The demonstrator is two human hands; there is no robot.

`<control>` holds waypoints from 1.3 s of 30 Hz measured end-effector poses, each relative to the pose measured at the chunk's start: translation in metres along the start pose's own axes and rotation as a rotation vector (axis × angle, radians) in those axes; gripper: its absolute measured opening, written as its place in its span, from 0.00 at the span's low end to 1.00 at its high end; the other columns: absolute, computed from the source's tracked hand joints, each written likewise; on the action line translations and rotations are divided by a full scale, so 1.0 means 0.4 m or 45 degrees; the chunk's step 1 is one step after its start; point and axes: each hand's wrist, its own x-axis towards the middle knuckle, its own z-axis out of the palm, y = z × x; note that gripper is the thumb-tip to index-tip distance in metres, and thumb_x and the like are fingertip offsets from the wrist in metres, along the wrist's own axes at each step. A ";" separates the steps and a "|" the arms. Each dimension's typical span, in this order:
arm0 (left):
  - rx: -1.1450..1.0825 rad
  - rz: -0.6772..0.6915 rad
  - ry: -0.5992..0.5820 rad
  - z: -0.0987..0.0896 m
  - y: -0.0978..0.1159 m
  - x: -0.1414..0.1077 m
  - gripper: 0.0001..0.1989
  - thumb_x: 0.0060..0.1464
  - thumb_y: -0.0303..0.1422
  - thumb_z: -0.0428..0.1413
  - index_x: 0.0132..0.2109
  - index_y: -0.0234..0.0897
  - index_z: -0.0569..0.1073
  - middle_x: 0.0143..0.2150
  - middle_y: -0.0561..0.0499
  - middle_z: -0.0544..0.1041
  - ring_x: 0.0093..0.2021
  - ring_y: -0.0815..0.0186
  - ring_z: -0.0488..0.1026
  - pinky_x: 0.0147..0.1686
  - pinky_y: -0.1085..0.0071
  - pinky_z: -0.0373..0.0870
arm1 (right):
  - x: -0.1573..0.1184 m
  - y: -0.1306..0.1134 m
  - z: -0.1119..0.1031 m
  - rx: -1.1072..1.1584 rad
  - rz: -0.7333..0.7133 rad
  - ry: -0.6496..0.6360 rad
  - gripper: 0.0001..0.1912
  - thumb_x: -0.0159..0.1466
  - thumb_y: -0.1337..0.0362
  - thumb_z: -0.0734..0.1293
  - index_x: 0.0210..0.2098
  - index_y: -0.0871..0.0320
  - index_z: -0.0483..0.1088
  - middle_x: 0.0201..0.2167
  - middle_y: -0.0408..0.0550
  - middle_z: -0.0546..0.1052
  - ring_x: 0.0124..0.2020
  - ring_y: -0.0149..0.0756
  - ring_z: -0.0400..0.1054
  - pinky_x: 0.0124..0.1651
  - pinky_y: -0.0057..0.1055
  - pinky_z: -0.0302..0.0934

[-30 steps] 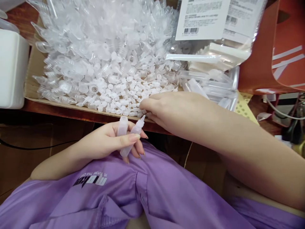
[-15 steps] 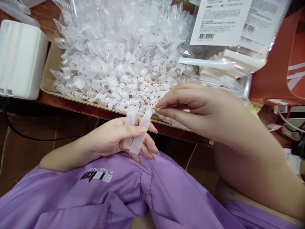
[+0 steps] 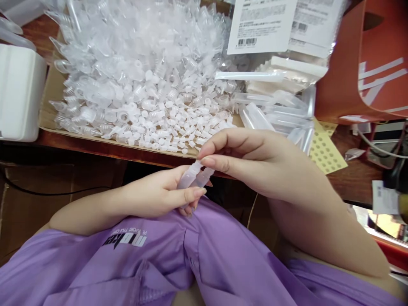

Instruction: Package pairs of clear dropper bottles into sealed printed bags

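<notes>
- Where the near rim of the cardboard tray (image 3: 47, 112) runs along the edge of the dark wooden table (image 3: 95, 147), both hands meet just in front of it, above the purple garment (image 3: 162, 263).
- Left hand (image 3: 172, 191): grasps two translucent vials between thumb and fingers, side by side, tilted, their necks toward the tray; the left vial (image 3: 188, 176) and right vial (image 3: 204, 177) both lie outside the rim.
- Right hand (image 3: 248, 159): thumb and forefinger pinched together at the vial necks, just before the tray's near rim; whether a small part is gripped between the fingertips cannot be told.
- Tray contents: small white plugs (image 3: 172, 131) spread along the near rim; clear dropper caps (image 3: 143, 51) heaped behind them.
- Left of the tray: a white casing (image 3: 21, 93), just beside the tray's wall.
- Right of the tray: clear plastic tubes (image 3: 258, 117), labelled packets (image 3: 261, 25), a yellow sticker sheet (image 3: 328, 148) and, farther out, an orange container (image 3: 342, 80).
- Room for movement: a dark gap in front of the tray, between table edge and garment, broadest on the left, where a black cable (image 3: 63, 193) crosses it.
</notes>
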 end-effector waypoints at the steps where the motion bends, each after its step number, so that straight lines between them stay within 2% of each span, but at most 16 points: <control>1: 0.004 -0.019 -0.006 0.002 -0.001 0.002 0.15 0.61 0.45 0.53 0.34 0.37 0.66 0.30 0.54 0.71 0.32 0.68 0.71 0.38 0.68 0.71 | -0.004 0.000 -0.003 -0.021 -0.001 -0.012 0.05 0.63 0.62 0.67 0.35 0.57 0.73 0.28 0.40 0.77 0.27 0.27 0.71 0.31 0.25 0.66; 6: -0.051 -0.077 -0.051 0.011 -0.010 0.012 0.16 0.61 0.46 0.53 0.35 0.37 0.65 0.29 0.55 0.70 0.32 0.68 0.72 0.36 0.68 0.72 | -0.014 0.005 -0.007 -0.253 -0.033 -0.011 0.06 0.63 0.63 0.66 0.34 0.58 0.74 0.29 0.41 0.78 0.29 0.27 0.72 0.32 0.24 0.65; 10: -0.049 -0.111 -0.026 0.021 -0.016 0.018 0.14 0.62 0.43 0.51 0.35 0.37 0.65 0.28 0.56 0.70 0.29 0.69 0.71 0.34 0.70 0.71 | -0.017 0.012 -0.006 -0.225 -0.006 -0.068 0.06 0.63 0.65 0.65 0.34 0.59 0.74 0.28 0.40 0.79 0.28 0.26 0.72 0.32 0.23 0.65; 18: -0.024 -0.146 0.040 0.035 -0.027 0.027 0.15 0.60 0.44 0.53 0.34 0.37 0.65 0.27 0.56 0.68 0.27 0.69 0.69 0.31 0.70 0.70 | -0.030 0.015 0.002 -0.349 -0.043 -0.033 0.06 0.62 0.67 0.66 0.32 0.57 0.76 0.29 0.42 0.80 0.30 0.27 0.73 0.35 0.25 0.66; 22: -0.046 -0.049 0.033 0.028 0.000 0.018 0.15 0.61 0.43 0.54 0.33 0.36 0.67 0.28 0.54 0.70 0.30 0.69 0.70 0.34 0.71 0.70 | -0.028 0.012 -0.005 -0.086 -0.049 -0.056 0.06 0.63 0.62 0.67 0.34 0.57 0.75 0.30 0.42 0.80 0.29 0.29 0.73 0.32 0.26 0.67; 24: -0.155 0.034 0.035 0.024 0.014 0.012 0.12 0.61 0.40 0.55 0.35 0.35 0.70 0.30 0.54 0.71 0.31 0.70 0.70 0.37 0.72 0.71 | -0.016 0.001 -0.024 -0.051 -0.124 0.020 0.07 0.63 0.60 0.67 0.36 0.57 0.75 0.30 0.42 0.80 0.29 0.30 0.73 0.32 0.27 0.67; 26: -0.391 0.042 0.034 0.020 0.019 0.009 0.09 0.61 0.37 0.56 0.40 0.35 0.72 0.30 0.54 0.73 0.32 0.70 0.73 0.38 0.73 0.72 | 0.006 -0.013 -0.054 -0.336 -0.202 0.285 0.06 0.63 0.63 0.67 0.37 0.56 0.76 0.33 0.44 0.80 0.34 0.33 0.74 0.37 0.31 0.67; 28: -0.660 -0.016 0.032 0.016 0.013 0.011 0.09 0.59 0.35 0.59 0.44 0.36 0.72 0.31 0.53 0.75 0.33 0.68 0.77 0.35 0.73 0.75 | 0.037 -0.024 -0.089 -0.799 -0.186 0.506 0.08 0.60 0.68 0.66 0.37 0.55 0.77 0.36 0.47 0.80 0.38 0.39 0.73 0.42 0.36 0.64; 30: -0.852 -0.064 0.029 0.011 0.003 0.014 0.11 0.56 0.35 0.61 0.44 0.35 0.73 0.31 0.51 0.78 0.34 0.64 0.80 0.32 0.73 0.76 | 0.070 -0.026 -0.116 -1.168 -0.084 0.395 0.10 0.57 0.71 0.66 0.36 0.55 0.77 0.35 0.49 0.79 0.38 0.43 0.71 0.41 0.39 0.61; 33: -1.000 -0.061 0.042 0.006 -0.007 0.016 0.10 0.55 0.33 0.62 0.42 0.33 0.75 0.31 0.48 0.81 0.35 0.62 0.81 0.32 0.72 0.78 | 0.109 -0.013 -0.131 -1.398 -0.056 0.121 0.10 0.55 0.68 0.67 0.36 0.54 0.78 0.35 0.50 0.78 0.35 0.41 0.69 0.34 0.36 0.58; 36: -1.033 -0.049 0.046 0.003 -0.010 0.013 0.09 0.55 0.32 0.62 0.42 0.33 0.75 0.31 0.47 0.82 0.35 0.61 0.82 0.30 0.73 0.78 | 0.128 0.005 -0.125 -1.543 -0.140 0.052 0.10 0.56 0.66 0.65 0.36 0.56 0.77 0.35 0.51 0.76 0.31 0.36 0.67 0.29 0.31 0.54; 39: -1.024 -0.060 0.030 0.003 -0.012 0.009 0.10 0.54 0.33 0.62 0.42 0.33 0.75 0.30 0.47 0.81 0.34 0.61 0.82 0.30 0.73 0.78 | 0.131 0.014 -0.120 -1.672 -0.173 0.028 0.09 0.57 0.64 0.65 0.34 0.58 0.76 0.34 0.53 0.75 0.30 0.36 0.66 0.28 0.31 0.53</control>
